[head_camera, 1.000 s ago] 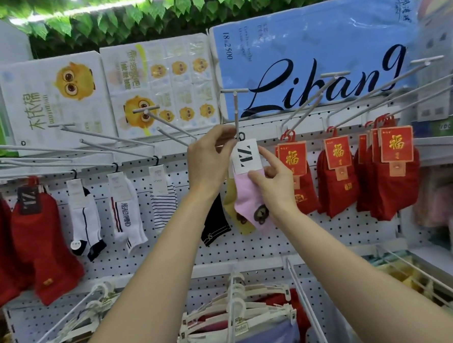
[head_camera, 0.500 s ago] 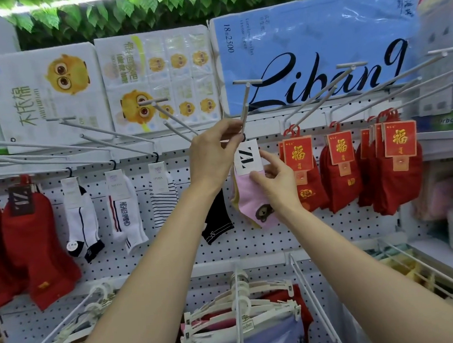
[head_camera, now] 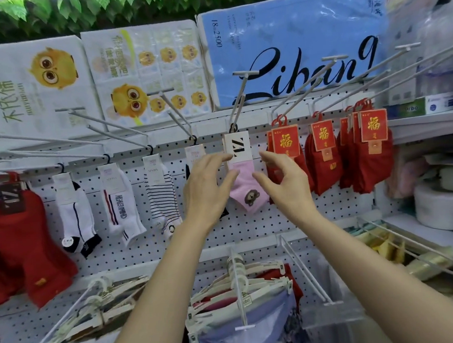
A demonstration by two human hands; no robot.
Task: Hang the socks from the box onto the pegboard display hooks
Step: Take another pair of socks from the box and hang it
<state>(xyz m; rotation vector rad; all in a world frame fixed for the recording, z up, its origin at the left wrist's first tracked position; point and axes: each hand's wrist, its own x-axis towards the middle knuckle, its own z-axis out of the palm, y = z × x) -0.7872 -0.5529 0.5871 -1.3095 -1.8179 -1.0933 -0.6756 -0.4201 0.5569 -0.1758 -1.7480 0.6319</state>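
A pink sock (head_camera: 243, 188) hung from a pegboard hook (head_camera: 238, 101). The left hand (head_camera: 205, 191) and right hand (head_camera: 287, 183) flanked it, fingers spread, holding nothing. Red socks (head_camera: 323, 170) hung just right; striped socks (head_camera: 160, 191) left.

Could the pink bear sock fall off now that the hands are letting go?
Maybe. The pink sock hangs by its small black hanger loop on a long hook. Both the left hand and right hand are open right beside it, so a brushing finger could set it swinging or pull it forward. It could also bump the red socks crowded next door.
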